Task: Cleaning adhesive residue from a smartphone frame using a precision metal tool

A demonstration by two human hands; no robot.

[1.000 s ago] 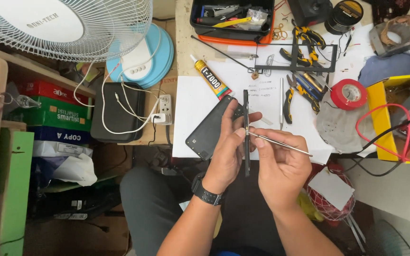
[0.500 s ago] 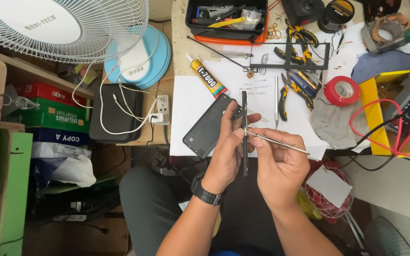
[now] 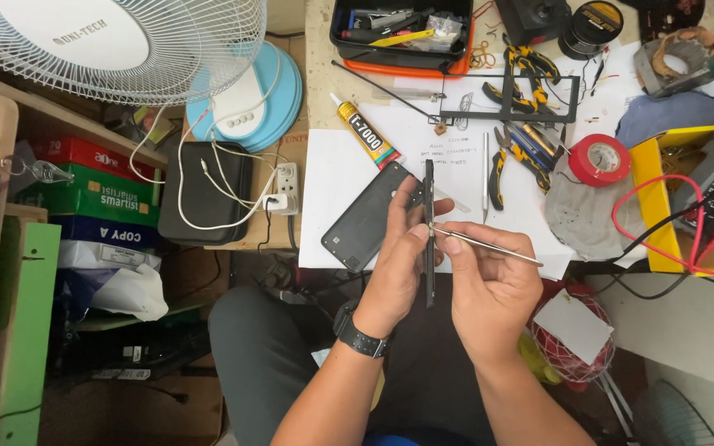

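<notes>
Cluttered with tools, your table (image 3: 349, 177) lies beyond your fingers. Your left hand (image 3: 398, 272) pinches a thin black phone frame (image 3: 429, 239) edge-on and upright; your right hand (image 3: 493, 293) pinches metal tweezers (image 3: 489, 246), tip touching it. Just left lies a black phone back (image 3: 365, 219); farther off, a glue tube (image 3: 365, 132).

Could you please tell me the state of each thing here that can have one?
Left hand: gripping the phone frame.
Phone frame: held upright on edge.
Right hand: pinching the metal tool.
Metal tool: tip against the frame's edge.
Phone back cover: detached, lying on paper.
Toolbox: open.
Glue tube: capped, lying flat.
</notes>
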